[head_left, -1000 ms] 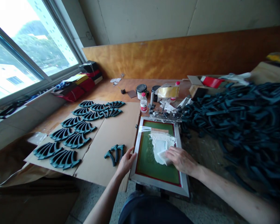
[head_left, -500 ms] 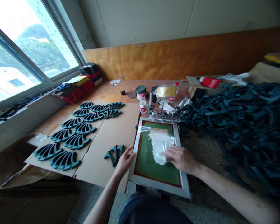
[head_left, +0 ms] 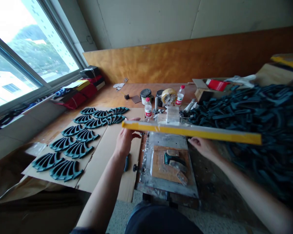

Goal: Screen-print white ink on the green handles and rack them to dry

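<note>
A screen-printing frame (head_left: pixel 192 131) is tilted up off its base, so I see mostly its long yellow-taped edge; its mesh face is hidden. My left hand (head_left: pixel 125 139) grips the left end of that edge, fingers above and thumb below. Just under the frame's right part is my right hand (head_left: pixel 202 147), blurred, its fingers bent and partly covered; I cannot tell whether it holds anything. Below both hands, a dark green curved plastic handle (head_left: pixel 175 158) lies between small blocks on a wooden board (head_left: pixel 158 169), which rests on a grey metal base plate (head_left: pixel 168 188).
On the left, rows of green handles (head_left: pixel 70 148) fan out over a cardboard sheet (head_left: pixel 107 152). A large heap of handles (head_left: pixel 246 120) fills the right side. Behind stand bottles (head_left: pixel 148 109), a tub (head_left: pixel 146 96), a tape roll (head_left: pixel 169 96) and an open box (head_left: pixel 202 92).
The frame has swung up from lying flat, uncovering the board and handle. My left hand has risen with its edge. My right hand has come off the white-inked mesh and moved right.
</note>
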{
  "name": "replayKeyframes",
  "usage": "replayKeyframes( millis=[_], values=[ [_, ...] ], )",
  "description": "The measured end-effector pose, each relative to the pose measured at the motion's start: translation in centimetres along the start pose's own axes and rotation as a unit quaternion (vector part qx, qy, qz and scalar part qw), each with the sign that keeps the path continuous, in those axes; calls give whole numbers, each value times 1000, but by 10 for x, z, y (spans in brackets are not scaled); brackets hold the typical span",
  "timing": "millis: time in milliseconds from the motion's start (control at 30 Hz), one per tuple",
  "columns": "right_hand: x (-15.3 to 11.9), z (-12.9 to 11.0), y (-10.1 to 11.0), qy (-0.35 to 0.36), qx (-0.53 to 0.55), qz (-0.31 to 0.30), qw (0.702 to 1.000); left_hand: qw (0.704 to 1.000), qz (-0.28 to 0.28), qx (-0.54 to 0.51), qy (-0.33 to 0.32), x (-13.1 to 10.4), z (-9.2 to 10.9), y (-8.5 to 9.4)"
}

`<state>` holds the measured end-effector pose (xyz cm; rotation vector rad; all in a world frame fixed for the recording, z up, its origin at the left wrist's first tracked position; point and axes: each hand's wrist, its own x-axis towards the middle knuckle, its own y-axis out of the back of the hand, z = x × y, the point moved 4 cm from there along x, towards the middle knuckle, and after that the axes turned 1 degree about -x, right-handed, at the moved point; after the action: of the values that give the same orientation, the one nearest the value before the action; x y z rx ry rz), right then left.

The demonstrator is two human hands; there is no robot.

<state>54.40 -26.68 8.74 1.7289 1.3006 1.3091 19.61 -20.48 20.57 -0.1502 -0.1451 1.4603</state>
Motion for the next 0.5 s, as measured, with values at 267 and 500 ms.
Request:
replayKeyframes(
  millis=[267, 500],
  values=[
    [-64, -70, -62, -24, 15, -113, 993, 993, 9, -18, 116, -38, -58, -34],
    [-90, -137, -30, 164, 143, -59, 974, 932, -23, -92, 351, -132, -174, -34]
  ],
)
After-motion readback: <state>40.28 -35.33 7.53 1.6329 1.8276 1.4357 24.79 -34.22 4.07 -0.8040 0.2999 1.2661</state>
